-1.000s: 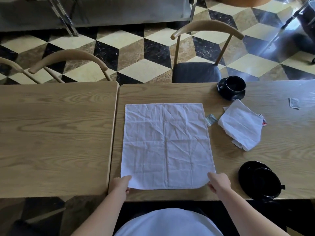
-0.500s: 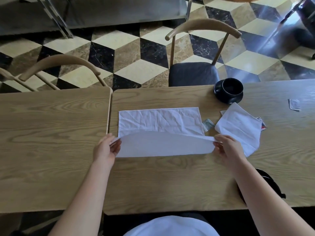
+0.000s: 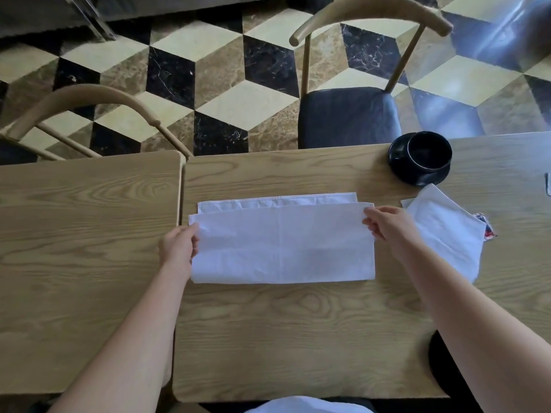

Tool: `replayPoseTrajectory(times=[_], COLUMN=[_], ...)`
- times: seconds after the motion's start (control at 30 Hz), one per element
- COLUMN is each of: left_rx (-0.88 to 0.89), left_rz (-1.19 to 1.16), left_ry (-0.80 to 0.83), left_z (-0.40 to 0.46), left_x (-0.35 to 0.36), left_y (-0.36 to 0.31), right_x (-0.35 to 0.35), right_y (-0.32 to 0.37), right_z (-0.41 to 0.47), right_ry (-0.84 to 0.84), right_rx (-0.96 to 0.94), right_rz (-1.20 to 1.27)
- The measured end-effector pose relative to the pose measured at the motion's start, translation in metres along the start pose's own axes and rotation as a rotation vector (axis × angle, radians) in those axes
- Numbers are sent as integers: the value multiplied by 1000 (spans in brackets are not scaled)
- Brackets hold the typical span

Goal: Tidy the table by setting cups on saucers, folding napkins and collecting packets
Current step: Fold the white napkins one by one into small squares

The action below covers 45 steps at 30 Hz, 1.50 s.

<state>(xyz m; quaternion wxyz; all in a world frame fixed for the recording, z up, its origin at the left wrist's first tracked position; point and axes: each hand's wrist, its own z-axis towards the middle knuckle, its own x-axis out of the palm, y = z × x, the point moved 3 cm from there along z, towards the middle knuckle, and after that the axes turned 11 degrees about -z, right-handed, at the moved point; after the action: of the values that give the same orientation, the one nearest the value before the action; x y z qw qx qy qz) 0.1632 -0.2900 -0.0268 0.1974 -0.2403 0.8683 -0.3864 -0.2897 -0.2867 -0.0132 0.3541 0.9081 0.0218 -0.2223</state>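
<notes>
I'm halfway through folding the napkin [image 3: 283, 242] mid-table, left hand [image 3: 178, 244] and right hand [image 3: 384, 223] pinching its top-layer corners short of the far edge; far-right cup [image 3: 429, 150] sits on its saucer [image 3: 417, 174], second napkin [image 3: 444, 231] waits.

Two light-oak tabletops [image 3: 89, 234] butted edge to edge. Floor [image 3: 220, 73]: cube-pattern tiles, cream, brown, black marble. Dark-seated wooden chair [image 3: 346, 114] at 1 o'clock; second chair [image 3: 89, 96] at 10 o'clock. Glare at 2 o'clock.
</notes>
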Motion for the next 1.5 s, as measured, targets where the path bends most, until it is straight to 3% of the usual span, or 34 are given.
replayPoseTrajectory(times=[0.37, 1.13, 1.2, 1.27, 1.33, 1.4, 1.5], left_rx=[37, 8, 111, 380, 689, 848, 822], left_rz=[193, 198, 341, 621, 852, 954, 950], left_ry=[-56, -127, -159, -176, -62, 151, 437], left_z=[49, 65, 53, 34, 1, -36, -76], left_x=[27, 44, 43, 41, 49, 64, 81], left_y=[-3, -3, -2, 6, 21, 42, 80], right_x=[18, 30, 30, 35, 52, 83, 138], right_y=[11, 6, 8, 10, 8, 4, -8], right_z=[56, 81, 72, 55, 28, -5, -49], right_ry=[-57, -79, -143, -243, -298, -218, 94], right_rx=[4, 102, 62, -17, -162, -355, -443], right_rz=[-181, -172, -197, -280, -368, -464, -484])
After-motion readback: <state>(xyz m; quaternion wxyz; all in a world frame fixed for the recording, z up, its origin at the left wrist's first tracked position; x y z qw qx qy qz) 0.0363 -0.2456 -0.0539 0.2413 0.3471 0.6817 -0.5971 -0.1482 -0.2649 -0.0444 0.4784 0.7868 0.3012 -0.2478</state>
